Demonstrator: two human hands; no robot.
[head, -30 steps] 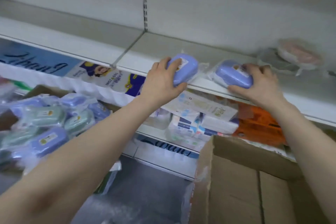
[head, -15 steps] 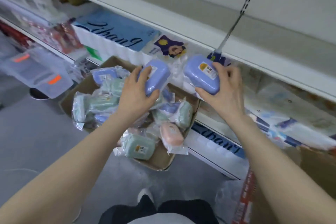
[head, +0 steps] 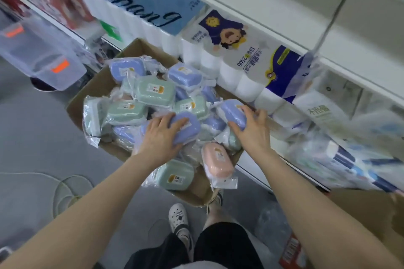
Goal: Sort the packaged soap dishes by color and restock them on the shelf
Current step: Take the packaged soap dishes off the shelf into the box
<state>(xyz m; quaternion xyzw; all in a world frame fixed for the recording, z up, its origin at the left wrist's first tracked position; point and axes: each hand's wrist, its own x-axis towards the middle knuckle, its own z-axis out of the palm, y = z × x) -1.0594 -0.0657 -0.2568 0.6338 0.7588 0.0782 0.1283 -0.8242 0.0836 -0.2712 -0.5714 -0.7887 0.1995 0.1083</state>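
A cardboard box on the floor holds several bagged soap dishes: blue ones, green ones and a pink one at its near corner. My left hand grips a blue soap dish lying on the pile in the box. My right hand curls round a second blue soap dish by the box's right side. The white shelf runs along the upper right; no soap dishes show on it in this view.
Packs of toilet paper stand under the shelf behind the box. A clear plastic bin sits at the left and a cable lies on the grey floor. Another cardboard box is at the lower right, beside my feet.
Both hands have come down from the shelf's edge to the box on the floor, each still holding a blue soap dish. The view has swung down and left.
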